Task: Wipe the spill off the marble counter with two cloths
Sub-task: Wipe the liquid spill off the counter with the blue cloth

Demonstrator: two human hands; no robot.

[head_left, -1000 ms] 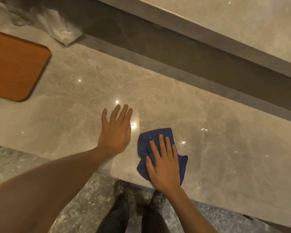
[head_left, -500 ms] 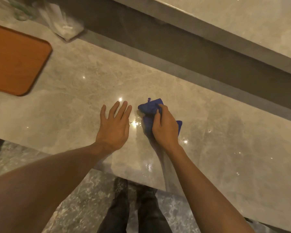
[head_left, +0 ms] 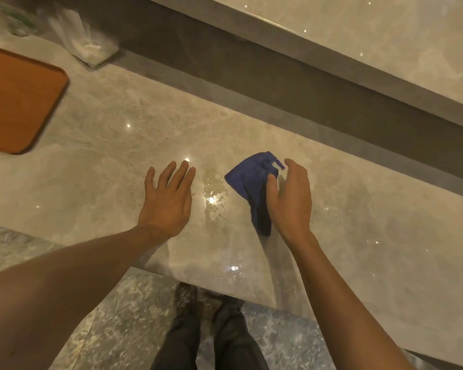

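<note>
Cloth [head_left: 251,182], blue and bunched, sits right of centre in the frame, gripped in my right hand [head_left: 292,198] with thumb and curled fingers around its near edge; the far corner fans out on the marble bench [head_left: 118,161]. My left hand [head_left: 169,198] lies flat on the bench at centre, fingers straight and slightly spread, holding nothing. Between my two hands a wet spill [head_left: 211,193] glints on the stone, just beside the cloth's left edge. An orange tray [head_left: 19,97] rests at the left edge of the frame, well apart from my hands. A clear plastic bag [head_left: 86,46] lies at upper left, beyond the tray. My shoes [head_left: 187,297] show at bottom centre, below the bench edge
</note>
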